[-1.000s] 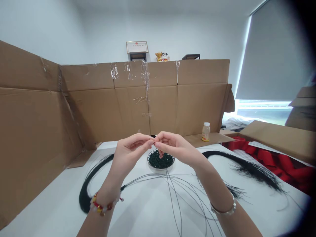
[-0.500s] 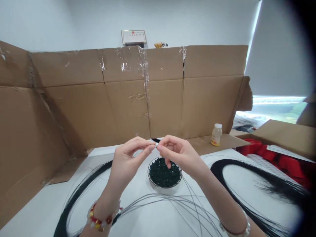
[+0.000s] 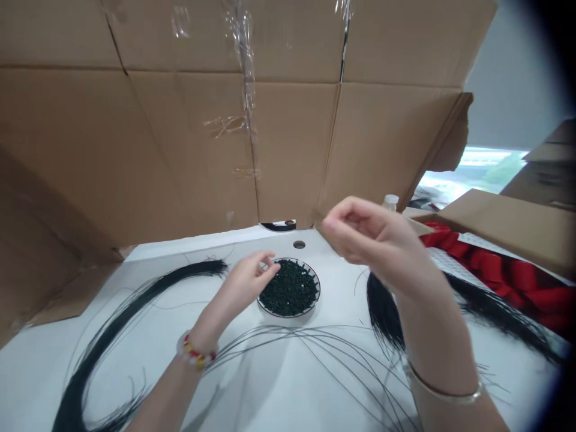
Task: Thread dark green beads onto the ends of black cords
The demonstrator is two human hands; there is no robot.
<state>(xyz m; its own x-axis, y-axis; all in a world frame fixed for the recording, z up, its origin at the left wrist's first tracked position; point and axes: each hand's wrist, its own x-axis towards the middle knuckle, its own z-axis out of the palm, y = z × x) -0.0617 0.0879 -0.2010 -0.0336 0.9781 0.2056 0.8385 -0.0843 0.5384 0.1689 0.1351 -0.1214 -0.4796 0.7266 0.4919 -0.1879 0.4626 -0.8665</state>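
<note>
My left hand [image 3: 243, 285] hangs low over the left rim of a round dark-rimmed dish [image 3: 312, 288], its curled fingers just beside the dish. The dish holds a heap of small dark green beads [image 3: 288, 288]. My right hand [image 3: 366, 231] is raised well above the table, to the upper right of the dish, with thumb and fingertips close together. Nothing shows between them, though a very fine strand could not be seen. Long black strands [image 3: 135, 309] curve across the table at left, another black bundle [image 3: 486, 312] lies behind my right forearm, and thin loose wires [image 3: 306, 345] spread below the dish.
A cardboard wall [image 3: 180, 138] with taped seams rises behind the white table [image 3: 180, 255], which has a small round hole [image 3: 299, 245]. A bottle cap [image 3: 391, 201] shows behind my right hand. Red pieces [image 3: 486, 267] fill an open cardboard box at right.
My hands have come apart: the left dropped to the dish and the right rose and moved right. The whole view has tilted, bringing the dish and table higher in the picture.
</note>
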